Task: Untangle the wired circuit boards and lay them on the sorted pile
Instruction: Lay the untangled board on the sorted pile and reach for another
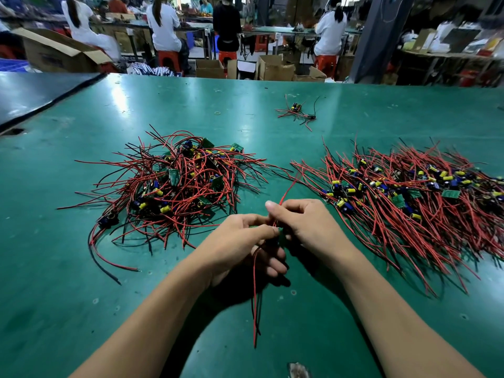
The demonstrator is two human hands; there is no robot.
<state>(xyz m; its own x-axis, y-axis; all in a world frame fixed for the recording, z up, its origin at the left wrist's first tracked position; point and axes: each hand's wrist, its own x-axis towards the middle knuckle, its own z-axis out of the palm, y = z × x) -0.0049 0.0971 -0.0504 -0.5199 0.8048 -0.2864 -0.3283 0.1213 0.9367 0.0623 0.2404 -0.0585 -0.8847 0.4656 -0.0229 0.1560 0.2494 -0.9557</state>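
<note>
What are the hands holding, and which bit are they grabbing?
One wired board. The left hand pinches the board end, mostly hidden by fingers; the right hand pinches its red wires just above. The other wires hang loose below.

Tangled pile [177,184] is seen at 9 o'clock, wires looped; sorted pile [409,197] at 3, wires combed; board [275,222] is held at 6, wires dangling.

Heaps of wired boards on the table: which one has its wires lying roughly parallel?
The big right heap: its red wires fan out one way. The left heap is a knotted tangle; the small far cluster is crisscrossed.
</note>
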